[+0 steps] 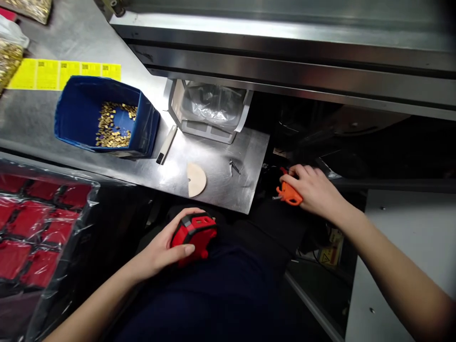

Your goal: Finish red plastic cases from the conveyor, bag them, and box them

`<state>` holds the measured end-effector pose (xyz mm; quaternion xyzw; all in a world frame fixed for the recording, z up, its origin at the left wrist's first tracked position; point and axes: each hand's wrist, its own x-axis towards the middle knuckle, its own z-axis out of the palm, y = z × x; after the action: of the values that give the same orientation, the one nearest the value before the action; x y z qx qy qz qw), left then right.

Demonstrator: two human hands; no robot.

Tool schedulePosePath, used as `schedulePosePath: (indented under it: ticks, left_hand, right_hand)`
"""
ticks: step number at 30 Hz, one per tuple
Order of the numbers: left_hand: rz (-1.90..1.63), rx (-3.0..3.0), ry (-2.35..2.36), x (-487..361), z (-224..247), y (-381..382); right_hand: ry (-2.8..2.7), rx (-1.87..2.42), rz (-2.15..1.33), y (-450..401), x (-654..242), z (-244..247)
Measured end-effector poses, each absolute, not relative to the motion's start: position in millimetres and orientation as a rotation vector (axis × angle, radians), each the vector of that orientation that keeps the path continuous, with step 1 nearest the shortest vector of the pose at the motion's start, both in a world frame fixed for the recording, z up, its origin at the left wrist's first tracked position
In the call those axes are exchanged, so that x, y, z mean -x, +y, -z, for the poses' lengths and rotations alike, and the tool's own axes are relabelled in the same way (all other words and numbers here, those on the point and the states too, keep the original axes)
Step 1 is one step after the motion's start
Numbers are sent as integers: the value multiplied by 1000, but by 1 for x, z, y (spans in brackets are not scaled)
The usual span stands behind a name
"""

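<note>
- Left hand [162, 250], lower centre: fingers gripping 1 red-and-black housing [198, 239].
- Right hand [311, 186], right of centre: fingers closed around 1 orange tool [288, 193].

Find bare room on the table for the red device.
The red device might fit on the table at front right, between half-disc, clipper and edges, or left of the blue bin, below the yellow strip. Crowded: between bin and grey tray, around the white stick.

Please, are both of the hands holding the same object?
No, the left hand holds a red and black device, while the right hand holds an orange tool.
</note>
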<state>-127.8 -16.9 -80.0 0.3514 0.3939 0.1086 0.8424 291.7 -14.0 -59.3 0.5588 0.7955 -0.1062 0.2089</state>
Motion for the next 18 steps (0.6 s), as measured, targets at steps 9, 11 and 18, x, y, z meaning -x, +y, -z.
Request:
schedulePosePath:
  ticks: [9, 11, 18]
  left_hand:
    - [-279, -495, 861, 109, 100, -31]
    - [-250, -554, 879, 112, 98, -30]
    - [-309, -665, 977, 91, 93, -19]
  right_hand:
    - [2090, -1678, 146, 54, -323, 180]
    - [2084, -1719, 146, 55, -324, 185]
    - [2033, -1950, 156, 26, -315, 160]
